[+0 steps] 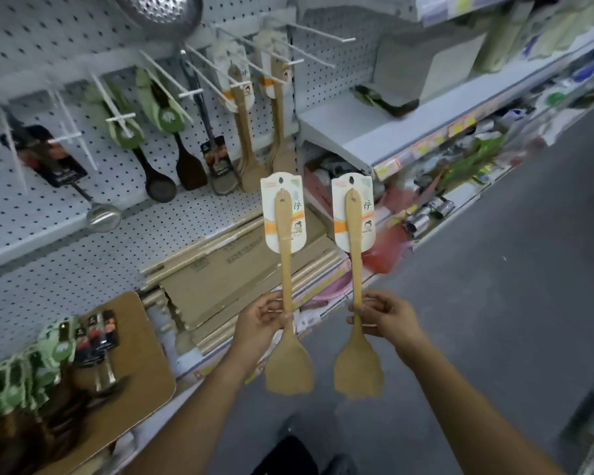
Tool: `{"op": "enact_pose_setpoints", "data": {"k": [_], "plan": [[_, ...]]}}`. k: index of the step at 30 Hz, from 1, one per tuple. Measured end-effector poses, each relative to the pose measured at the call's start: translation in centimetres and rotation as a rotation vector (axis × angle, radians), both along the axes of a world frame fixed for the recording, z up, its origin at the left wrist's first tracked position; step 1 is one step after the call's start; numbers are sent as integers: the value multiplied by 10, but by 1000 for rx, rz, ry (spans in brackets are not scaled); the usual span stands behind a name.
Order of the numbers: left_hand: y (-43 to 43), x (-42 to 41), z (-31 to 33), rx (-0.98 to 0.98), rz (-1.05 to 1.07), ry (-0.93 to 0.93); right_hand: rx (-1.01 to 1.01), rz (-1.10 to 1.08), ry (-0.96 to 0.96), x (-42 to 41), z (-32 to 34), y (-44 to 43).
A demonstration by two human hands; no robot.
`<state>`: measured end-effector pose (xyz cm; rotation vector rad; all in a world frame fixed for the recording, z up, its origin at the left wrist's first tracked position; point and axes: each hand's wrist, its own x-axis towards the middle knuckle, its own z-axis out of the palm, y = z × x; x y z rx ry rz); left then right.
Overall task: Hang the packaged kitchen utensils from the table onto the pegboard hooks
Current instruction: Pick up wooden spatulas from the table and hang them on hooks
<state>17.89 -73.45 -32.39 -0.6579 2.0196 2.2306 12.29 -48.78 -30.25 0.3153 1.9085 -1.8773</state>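
I hold two packaged wooden spatulas upright, blades down, white card labels at the top. My left hand (263, 315) grips the handle of the left spatula (286, 269). My right hand (383, 315) grips the handle of the right spatula (356, 269). Ahead, the white pegboard (48, 56) carries long white hooks (323, 30); two hooks hold matching wooden spatulas (244, 132). Further left hang dark spoons and turners on green cards (158, 108) and a steel ladle (103, 216). A small wooden table (134, 365) at lower left bears several more packaged utensils (59, 347).
Flat cardboard boxes (234, 269) lie on the low shelf below the pegboard. A grey shelf (357, 132) with goods juts out on the right, with crowded shelves beyond. A steel colander (158, 12) hangs at top. Grey floor (494, 303) spreads to the right.
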Motion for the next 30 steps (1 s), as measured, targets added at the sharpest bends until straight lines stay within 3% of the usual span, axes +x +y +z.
{"op": "enact_pose_setpoints", "data": {"k": [19,30], "plan": [[20,-132,-8,0,279,39,-77,256,88,-207,6,-2],[93,-173,13,-91,572,46,-185,490,19,-294,15,34]]}}
